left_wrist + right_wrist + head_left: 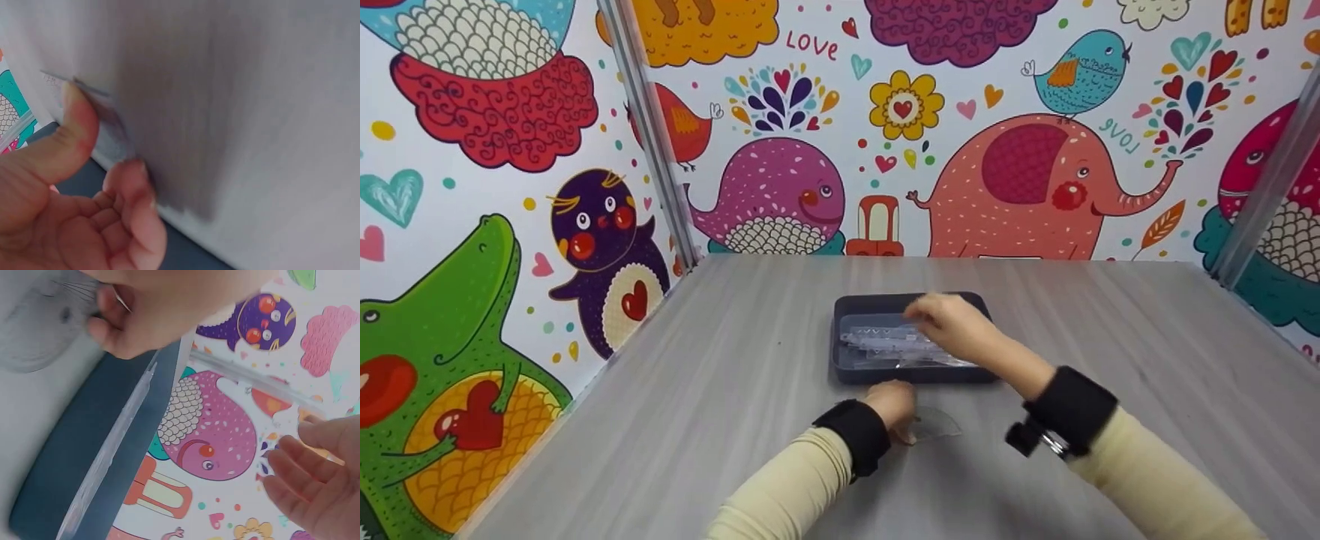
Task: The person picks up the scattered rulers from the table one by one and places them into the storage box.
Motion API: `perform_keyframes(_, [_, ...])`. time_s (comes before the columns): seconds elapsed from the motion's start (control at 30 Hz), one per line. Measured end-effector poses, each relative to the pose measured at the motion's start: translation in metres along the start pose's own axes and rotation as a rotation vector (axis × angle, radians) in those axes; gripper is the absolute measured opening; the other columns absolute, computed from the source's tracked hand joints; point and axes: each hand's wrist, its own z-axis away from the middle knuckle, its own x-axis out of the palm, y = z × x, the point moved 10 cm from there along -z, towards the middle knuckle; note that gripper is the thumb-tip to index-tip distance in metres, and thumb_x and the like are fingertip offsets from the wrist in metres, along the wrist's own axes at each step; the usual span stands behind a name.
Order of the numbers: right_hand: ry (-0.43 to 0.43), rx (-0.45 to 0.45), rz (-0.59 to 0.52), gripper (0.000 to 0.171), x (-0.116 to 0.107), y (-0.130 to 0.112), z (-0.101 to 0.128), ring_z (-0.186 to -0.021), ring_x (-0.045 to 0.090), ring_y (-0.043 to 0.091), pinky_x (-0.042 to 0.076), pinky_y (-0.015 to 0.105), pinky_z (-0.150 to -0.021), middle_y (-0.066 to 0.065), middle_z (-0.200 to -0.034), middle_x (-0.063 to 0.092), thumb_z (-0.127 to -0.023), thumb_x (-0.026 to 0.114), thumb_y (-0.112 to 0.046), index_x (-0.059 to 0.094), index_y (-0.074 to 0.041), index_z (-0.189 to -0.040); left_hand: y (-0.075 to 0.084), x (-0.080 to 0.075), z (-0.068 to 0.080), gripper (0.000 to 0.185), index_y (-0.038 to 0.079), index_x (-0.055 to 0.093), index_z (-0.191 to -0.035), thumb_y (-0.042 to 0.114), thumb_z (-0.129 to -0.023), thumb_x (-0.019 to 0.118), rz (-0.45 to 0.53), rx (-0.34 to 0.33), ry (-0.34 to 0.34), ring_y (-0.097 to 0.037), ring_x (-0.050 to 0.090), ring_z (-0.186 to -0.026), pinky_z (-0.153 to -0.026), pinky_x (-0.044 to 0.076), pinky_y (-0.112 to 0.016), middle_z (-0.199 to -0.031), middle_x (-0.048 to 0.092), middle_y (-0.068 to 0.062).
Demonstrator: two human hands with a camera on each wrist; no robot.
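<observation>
My left hand (891,403) is low over the table, just in front of the dark tray. Its thumb and fingers pinch a clear protractor (939,424) by one side. Markings and a curved edge of the protractor (42,332) show in the right wrist view. Held above the far part of the tray (915,376), my right hand (952,324) has loosely bent fingers with nothing between them in the right wrist view. Clear plastic pieces (877,341), some in thin wrapping, lie inside the tray, partly hidden by the right hand.
The grey wood-grain table (720,405) stretches around the tray. Printed cartoon wall panels (780,195) stand along the back and sides, joined by metal posts (656,135). Each wrist wears a black camera strap (1071,409).
</observation>
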Motion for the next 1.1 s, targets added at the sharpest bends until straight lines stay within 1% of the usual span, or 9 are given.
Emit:
perform_keyframes(0.13, [-0.1,-0.053,0.027,0.014,0.012,-0.004,0.028,-0.073,0.055,0.016,0.045,0.028,-0.062,0.005,-0.08,0.059,-0.073,0.059,-0.005,0.061,-0.004,-0.086,-0.003,-0.002,-0.002,0.041,0.011,0.06,-0.081,0.033,-0.051,0.077,0.003,-0.054,-0.014,-0.017,0.054,-0.079,-0.064,0.044,-0.03,-0.089,0.059,-0.005])
perform_keyframes(0.2, [-0.152,-0.051,0.034,0.014,0.024,-0.001,0.041,-0.074,0.055,0.016,0.045,0.028,-0.063,0.004,-0.08,0.059,-0.071,0.061,-0.007,0.061,-0.003,-0.085,-0.005,-0.003,-0.003,0.036,0.011,0.061,-0.083,0.031,-0.056,0.074,0.04,-0.076,0.0,-0.018,0.054,-0.081,-0.064,0.043,-0.031,-0.093,0.058,-0.006])
perform_keyframes(0.23, [-0.183,-0.046,0.034,0.015,0.031,0.001,0.047,-0.074,0.055,0.017,0.045,0.028,-0.063,0.005,-0.08,0.059,-0.07,0.062,-0.008,0.061,-0.003,-0.085,-0.005,-0.003,-0.003,0.035,0.011,0.061,-0.082,0.03,-0.055,0.075,0.04,-0.075,0.012,-0.018,0.054,-0.081,-0.064,0.043,-0.031,-0.093,0.059,-0.006])
perform_keyframes(0.37, [-0.339,-0.01,0.033,0.029,0.062,0.008,0.068,-0.074,0.054,0.018,0.044,0.027,-0.062,0.005,-0.086,0.057,-0.065,0.065,-0.015,0.06,-0.003,-0.091,-0.005,0.0,-0.007,0.031,0.012,0.062,-0.08,0.025,-0.055,0.075,0.051,-0.073,0.006,-0.016,0.054,-0.076,-0.062,0.044,-0.031,-0.087,0.06,-0.002])
perform_keyframes(0.47, [-0.425,0.0,0.032,0.043,0.082,0.009,0.077,-0.069,0.052,0.016,0.042,0.025,-0.059,0.006,-0.086,0.054,-0.06,0.069,-0.021,0.057,-0.001,-0.097,-0.005,0.005,-0.011,0.041,0.012,0.062,-0.084,0.025,-0.05,0.078,0.039,-0.078,-0.032,-0.015,0.054,-0.076,-0.063,0.044,-0.032,-0.09,0.06,-0.002])
perform_keyframes(0.63, [-0.465,-0.024,0.048,0.057,0.1,0.005,0.082,-0.068,0.045,0.015,0.038,0.025,-0.059,0.005,-0.084,0.049,-0.055,0.072,-0.032,0.055,0.0,-0.1,-0.004,0.008,-0.01,0.044,0.011,0.061,-0.086,0.027,-0.048,0.079,0.063,-0.073,-0.032,-0.018,0.054,-0.082,-0.066,0.044,-0.032,-0.095,0.059,-0.005])
perform_keyframes(0.9, [-0.487,0.013,0.083,0.052,0.114,0.01,0.075,-0.071,0.039,0.017,0.034,0.026,-0.058,0.001,-0.082,0.044,-0.049,0.074,-0.035,0.056,-0.004,-0.086,-0.004,0.011,-0.007,0.051,0.012,0.06,-0.093,0.03,-0.048,0.078,0.055,-0.086,-0.058,-0.017,0.052,-0.086,-0.07,0.043,-0.03,-0.101,0.057,-0.003])
perform_keyframes(1.03, [-0.52,0.062,0.076,0.053,0.12,0.017,0.07,-0.071,0.039,0.017,0.034,0.027,-0.061,0.0,-0.079,0.041,-0.047,0.076,-0.032,0.056,-0.004,-0.087,-0.003,0.01,-0.005,0.048,0.011,0.06,-0.092,0.028,-0.051,0.078,0.084,-0.054,-0.046,-0.019,0.051,-0.09,-0.072,0.042,-0.031,-0.102,0.057,-0.004])
perform_keyframes(1.1, [-0.537,0.09,0.076,0.055,0.123,0.019,0.066,-0.072,0.039,0.017,0.034,0.028,-0.063,0.0,-0.077,0.041,-0.046,0.077,-0.03,0.055,-0.004,-0.089,-0.004,0.008,-0.003,0.044,0.009,0.061,-0.087,0.027,-0.051,0.077,0.104,-0.021,-0.03,-0.019,0.052,-0.087,-0.072,0.042,-0.031,-0.097,0.058,-0.004])
